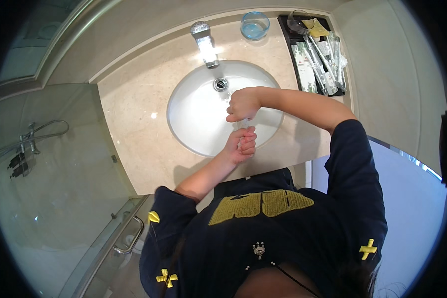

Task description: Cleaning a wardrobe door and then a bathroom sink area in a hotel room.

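Both of my hands are clenched over the white oval washbasin (pixel 188 111), one above the other. My right hand (pixel 244 103) is a fist at the far side, bent down from the wrist. Closer to my body, my left hand (pixel 242 146) is a fist with the knuckles turned up. A small, whitish, translucent wet item (pixel 244 122) spans the gap between them, gripped at both ends. Most of it is hidden inside the fists, so its kind is unclear. Beyond the hands is the metal drain (pixel 220 84), below the chrome tap (pixel 207 44).
On the beige stone counter (pixel 134 111), a blue-tinted glass (pixel 255 27) stands right of the tap. A black tray (pixel 291 59) holds another glass (pixel 300 22), a yellow packet (pixel 316 28) and several wrapped toiletries (pixel 322 63). Left, a glass shower door has a metal handle (pixel 134 238).
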The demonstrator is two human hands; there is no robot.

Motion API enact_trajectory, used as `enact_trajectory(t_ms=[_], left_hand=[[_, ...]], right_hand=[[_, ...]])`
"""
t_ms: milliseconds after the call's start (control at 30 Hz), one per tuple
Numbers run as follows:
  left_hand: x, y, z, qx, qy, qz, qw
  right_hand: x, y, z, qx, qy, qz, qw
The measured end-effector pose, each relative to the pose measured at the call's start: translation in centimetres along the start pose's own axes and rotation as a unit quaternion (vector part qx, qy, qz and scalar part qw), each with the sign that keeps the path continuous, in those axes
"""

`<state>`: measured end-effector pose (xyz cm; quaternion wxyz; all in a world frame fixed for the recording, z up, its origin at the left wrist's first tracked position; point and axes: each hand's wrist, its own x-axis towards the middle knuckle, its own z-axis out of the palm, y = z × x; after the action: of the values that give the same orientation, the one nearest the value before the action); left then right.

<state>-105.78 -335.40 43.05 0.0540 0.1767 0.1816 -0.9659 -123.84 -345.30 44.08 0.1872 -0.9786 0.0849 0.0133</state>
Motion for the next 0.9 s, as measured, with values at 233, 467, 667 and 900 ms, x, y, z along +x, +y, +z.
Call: enact_trajectory(t_ms=[233,467,667,900], left_hand=[[0.4,-1.3,1.0,-0.14,-0.075,0.069,0.985],[0.1,-0.7,0.6,-0.169,-0.137,0.083,0.973],[-2.6,4.2,-0.6,0.279,0.158,0.018,0.947],[-6.5,9.8,0.4,0.411,0.126,0.257,0.865]], right_hand=[[-0.1,-0.9,2.5,0.051,0.117,0.1,0.987],[0.2,-1.9,5.1,0.141,0.236,0.224,0.935],[0.8,-3.3,3.8,0.096,0.197,0.333,0.917],[-0.6,-3.8,2.4,0.537,0.542,0.369,0.531]])
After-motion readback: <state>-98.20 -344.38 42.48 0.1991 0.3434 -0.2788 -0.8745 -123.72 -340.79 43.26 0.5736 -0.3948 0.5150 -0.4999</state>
